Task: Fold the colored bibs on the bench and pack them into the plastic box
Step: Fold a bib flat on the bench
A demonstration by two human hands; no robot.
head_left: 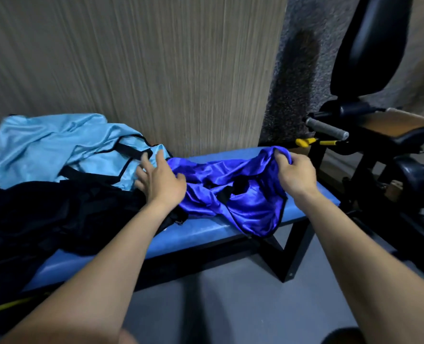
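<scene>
A royal blue bib (245, 202) with black trim lies crumpled on the right half of the blue padded bench (201, 232), one corner hanging over the front edge. My right hand (295, 173) grips its far right edge and lifts it a little. My left hand (160, 180) has its fingers spread at the bib's left edge, where it meets a light blue bib (56, 150) lying at the back left. A black bib (44, 219) is heaped on the bench's left front. No plastic box is in view.
A wood-grain wall panel (156, 70) stands right behind the bench. A black gym machine (379, 135) with a grey handle and yellow parts crowds the right side. Grey floor (230, 306) lies in front of the bench.
</scene>
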